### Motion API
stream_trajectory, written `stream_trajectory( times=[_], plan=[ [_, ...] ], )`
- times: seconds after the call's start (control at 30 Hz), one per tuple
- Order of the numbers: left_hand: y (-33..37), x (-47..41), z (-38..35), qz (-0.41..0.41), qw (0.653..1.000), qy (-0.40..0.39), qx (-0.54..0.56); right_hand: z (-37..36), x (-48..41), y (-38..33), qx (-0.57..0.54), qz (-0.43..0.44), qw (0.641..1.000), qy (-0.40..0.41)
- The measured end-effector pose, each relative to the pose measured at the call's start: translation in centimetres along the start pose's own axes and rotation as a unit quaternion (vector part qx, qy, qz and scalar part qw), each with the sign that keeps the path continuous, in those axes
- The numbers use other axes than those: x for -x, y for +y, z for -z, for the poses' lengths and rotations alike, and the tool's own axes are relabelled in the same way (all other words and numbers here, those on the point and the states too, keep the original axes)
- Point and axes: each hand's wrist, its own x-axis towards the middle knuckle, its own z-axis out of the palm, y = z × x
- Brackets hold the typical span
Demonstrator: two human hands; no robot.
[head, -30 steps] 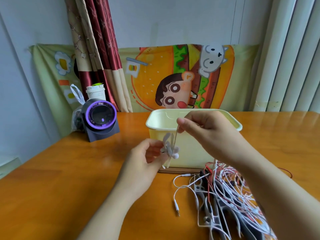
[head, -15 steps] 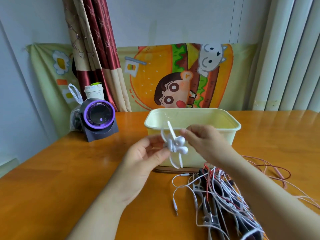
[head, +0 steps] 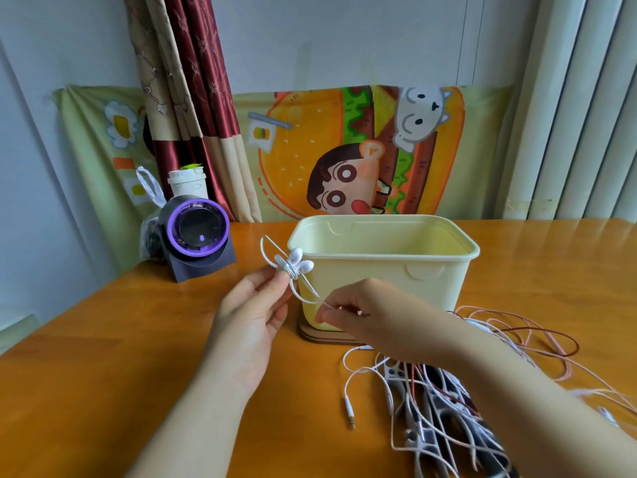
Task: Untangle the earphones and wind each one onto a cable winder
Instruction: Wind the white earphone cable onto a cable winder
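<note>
My left hand (head: 251, 312) pinches a small white cable winder (head: 293, 264) with white earphone cable wrapped round its middle, held up in front of the cream tub (head: 431, 281). From the winder a white cable loop (head: 303, 294) runs down to my right hand (head: 372, 315), which pinches the cable's loose end just below and to the right. A tangle of white and red earphone cables (head: 444, 401) lies on the table under my right forearm, with one white jack plug (head: 350, 414) sticking out to the left.
The orange wooden table (head: 103, 374) carries a black and purple round device (head: 198, 232) at the back left, with a paper cup (head: 188, 182) and a plastic bag behind it. A pink cable (head: 537, 336) loops to the right of the tub.
My right hand has dropped from beside the winder to below it, drawing the cable end down. My left hand has lifted the winder slightly and turned it.
</note>
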Motion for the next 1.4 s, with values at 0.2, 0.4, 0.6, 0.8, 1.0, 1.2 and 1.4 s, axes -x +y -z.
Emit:
stream_trajectory(
  times=[0.2, 0.4, 0.6, 0.8, 1.0, 1.2, 1.4],
  plan=[
    [-0.5, 0.0, 0.4, -0.083, 0.965, -0.012, -0.25, 1.1, 0.3, -0.6, 0.045, -0.002, 0.998, 0.043],
    [-0.8, 0.2, 0.3, -0.104, 0.906, -0.079, -0.403, 2.1, 0.2, 0.0, 0.051, -0.046, 0.987, 0.146],
    [-0.8, 0.4, 0.4, -0.099, 0.888, -0.121, -0.433, 2.0, 0.1, 0.0, -0.045, -0.055, 0.987, 0.145],
    [-0.1, 0.9, 0.2, -0.078, 0.898, -0.196, -0.387, 1.5, -0.4, 1.8, -0.074, -0.073, 0.981, 0.165],
    [0.2, 0.5, -0.1, 0.046, 0.982, -0.174, 0.056, -0.3, -0.4, 1.5, -0.106, -0.039, 0.987, 0.115],
    [0.3, -0.2, 0.1, 0.048, 0.995, -0.033, 0.079, -1.0, -0.3, 0.7, -0.054, -0.016, 0.998, 0.029],
    [-0.6, -0.4, 0.8, -0.086, 0.965, 0.007, -0.247, 0.2, 0.1, -0.4, 0.003, 0.02, 0.999, 0.044]
  ],
)
